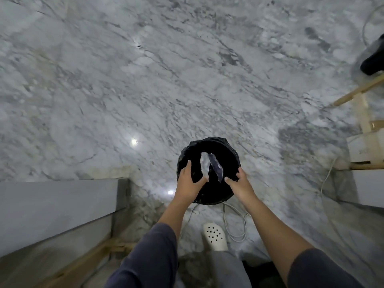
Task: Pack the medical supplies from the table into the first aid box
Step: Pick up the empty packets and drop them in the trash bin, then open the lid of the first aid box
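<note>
I look straight down at a marble floor. A round black bin (pixel 226 150) lined with a black bag stands in front of my feet. Two clear crumpled plastic wrappers (pixel 204 166) hang over its opening, side by side between my hands. My left hand (pixel 190 180) is spread over the bin's left rim, its thumb tip at the lower end of the left wrapper. My right hand (pixel 241 185) is spread over the right rim, fingers apart, just clear of the right wrapper. No first aid box or medical supplies are in view.
A grey table top (pixel 58 206) on a wooden frame fills the lower left. A white cable (pixel 235 225) loops on the floor beside my white clog (pixel 215 235). A white box (pixel 365 148) and wooden legs stand at the right, with a black object (pixel 374 59) above them.
</note>
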A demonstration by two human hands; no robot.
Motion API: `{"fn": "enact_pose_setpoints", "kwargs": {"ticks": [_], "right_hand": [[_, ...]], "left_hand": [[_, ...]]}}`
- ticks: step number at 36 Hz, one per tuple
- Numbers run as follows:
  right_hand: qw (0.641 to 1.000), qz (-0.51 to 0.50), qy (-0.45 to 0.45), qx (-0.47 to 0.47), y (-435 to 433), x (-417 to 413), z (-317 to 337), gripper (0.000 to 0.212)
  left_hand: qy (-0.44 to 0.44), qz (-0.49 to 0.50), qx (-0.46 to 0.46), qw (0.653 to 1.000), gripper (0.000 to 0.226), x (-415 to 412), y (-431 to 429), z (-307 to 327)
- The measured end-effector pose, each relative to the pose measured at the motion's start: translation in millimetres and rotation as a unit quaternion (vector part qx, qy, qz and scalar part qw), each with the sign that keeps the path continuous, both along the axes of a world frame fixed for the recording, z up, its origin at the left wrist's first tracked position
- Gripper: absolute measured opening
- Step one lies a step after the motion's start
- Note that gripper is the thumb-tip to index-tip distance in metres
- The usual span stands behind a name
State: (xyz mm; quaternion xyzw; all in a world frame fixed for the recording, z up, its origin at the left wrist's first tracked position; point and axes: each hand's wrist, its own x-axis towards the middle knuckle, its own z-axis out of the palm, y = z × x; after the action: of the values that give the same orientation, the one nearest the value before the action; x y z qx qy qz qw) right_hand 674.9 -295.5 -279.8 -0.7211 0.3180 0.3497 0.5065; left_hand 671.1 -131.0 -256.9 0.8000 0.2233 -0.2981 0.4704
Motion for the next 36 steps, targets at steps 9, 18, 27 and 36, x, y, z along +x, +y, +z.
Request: {"fn": "enact_pose_setpoints", "kwargs": {"ticks": [9,18,27,36], "right_hand": [[0.972,0.193,-0.090,-0.094,-4,-1,82,0.070],[0.874,0.372,-0.255,-0.183,26,33,234,0.071],[0.773,0.424,-0.425,-0.204,92,14,393,0.074],[0.702,0.460,-0.518,-0.165,175,-84,491,0.075]], "left_hand": [[-0.055,-0.141,0.160,0.975,0.078,-8,18,80],[-0.161,-0.138,0.323,0.922,0.082,-6,64,223],[-0.258,-0.035,0.423,0.868,0.082,-60,130,385],[-0.320,0.087,0.510,0.794,0.084,-196,195,478]]}}
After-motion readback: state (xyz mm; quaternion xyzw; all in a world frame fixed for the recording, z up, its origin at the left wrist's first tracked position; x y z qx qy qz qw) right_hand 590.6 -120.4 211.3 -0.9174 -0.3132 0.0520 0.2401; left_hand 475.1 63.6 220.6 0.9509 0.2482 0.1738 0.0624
